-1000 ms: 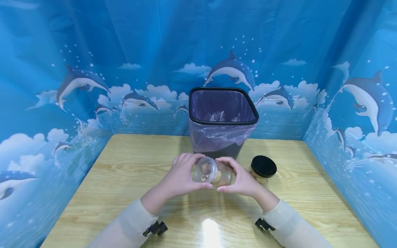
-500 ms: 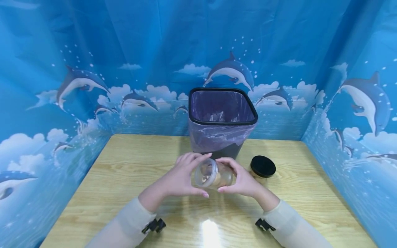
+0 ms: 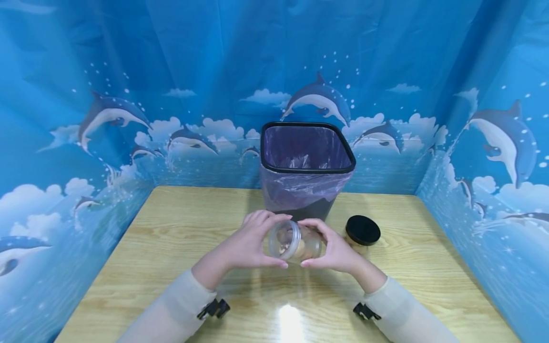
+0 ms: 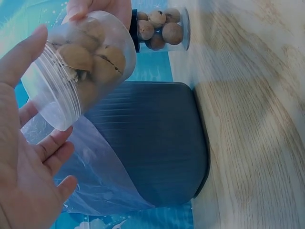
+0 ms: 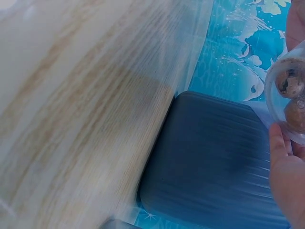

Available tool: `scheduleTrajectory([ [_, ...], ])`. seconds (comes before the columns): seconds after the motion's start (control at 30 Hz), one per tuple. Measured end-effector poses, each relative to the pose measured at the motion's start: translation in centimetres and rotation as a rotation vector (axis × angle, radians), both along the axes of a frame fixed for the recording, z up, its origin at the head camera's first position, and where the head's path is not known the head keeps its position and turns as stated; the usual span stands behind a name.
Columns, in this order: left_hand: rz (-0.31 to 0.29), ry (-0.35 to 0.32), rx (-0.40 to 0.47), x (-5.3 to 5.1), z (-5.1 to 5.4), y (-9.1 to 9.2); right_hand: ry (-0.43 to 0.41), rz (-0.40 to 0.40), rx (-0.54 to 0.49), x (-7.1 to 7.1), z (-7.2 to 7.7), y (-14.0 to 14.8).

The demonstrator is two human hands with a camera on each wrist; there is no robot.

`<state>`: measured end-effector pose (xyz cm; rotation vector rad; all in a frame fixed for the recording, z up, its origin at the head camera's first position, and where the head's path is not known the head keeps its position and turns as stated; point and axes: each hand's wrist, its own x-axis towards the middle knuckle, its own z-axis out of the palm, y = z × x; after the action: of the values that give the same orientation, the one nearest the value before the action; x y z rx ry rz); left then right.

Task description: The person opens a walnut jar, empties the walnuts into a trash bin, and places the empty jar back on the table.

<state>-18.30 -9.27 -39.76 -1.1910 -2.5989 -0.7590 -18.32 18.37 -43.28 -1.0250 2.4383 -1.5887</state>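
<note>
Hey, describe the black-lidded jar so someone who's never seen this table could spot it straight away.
Find the tall bin with the purple liner at the back of the table. To its right and nearer the viewer, just past the right hand, stands a clear jar of brown balls. Its black lid sets it apart from the held jar, which has no such lid.

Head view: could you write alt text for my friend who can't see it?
A left hand and right hand cup a tilted clear jar with brownish contents over a wooden table. Behind are a purple-lined bin and blue dolphin backdrop; at right, a black-lidded jar.
</note>
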Motion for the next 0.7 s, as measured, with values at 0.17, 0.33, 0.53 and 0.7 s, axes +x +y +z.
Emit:
scheduleTrajectory([
  [0.17,0.04,0.035,-0.008,0.2,0.2,0.1,0.011,-0.003,0.01,-0.1,0.0,0.0],
  [0.33,0.087,0.034,-0.027,0.4,0.5,0.2,0.005,-0.01,0.014,-0.1,0.1,-0.1],
  [0.53,0.165,-0.007,-0.059,0.8,0.5,0.5,-0.005,-0.012,0.019,0.0,0.2,-0.2],
  [0.7,0.214,-0.022,-0.072,1.0,0.4,0.7,0.006,-0.008,0.022,0.0,0.2,-0.3],
])
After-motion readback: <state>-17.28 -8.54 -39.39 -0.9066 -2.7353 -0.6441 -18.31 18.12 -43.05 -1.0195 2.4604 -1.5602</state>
